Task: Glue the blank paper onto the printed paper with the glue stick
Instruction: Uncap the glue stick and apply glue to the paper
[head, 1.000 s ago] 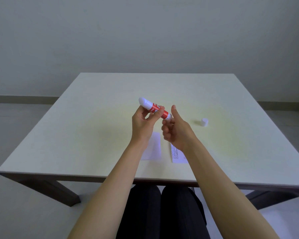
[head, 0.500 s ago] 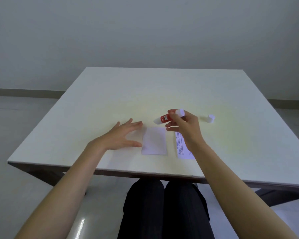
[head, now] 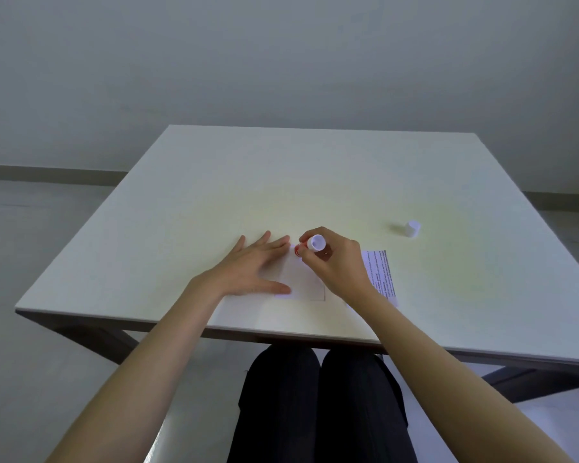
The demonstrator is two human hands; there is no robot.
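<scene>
A small blank white paper (head: 306, 284) lies flat near the table's front edge. My left hand (head: 251, 270) rests on its left part, palm down with fingers spread. My right hand (head: 335, 262) grips the red glue stick (head: 313, 244) upright, white base up, with its lower end at the blank paper's far edge. The glue tip itself is hidden by my fingers. The printed paper (head: 381, 274) lies just right of my right hand, partly covered by my wrist.
The glue stick's white cap (head: 412, 228) stands on the table to the right, beyond the printed paper. The pale table (head: 281, 182) stretches far back. Its front edge runs just behind my forearms, above my dark-trousered legs.
My left hand let go of the glue stick and came down flat onto the blank paper. My right hand turned the stick tip-down and lowered it to the paper's far edge.
</scene>
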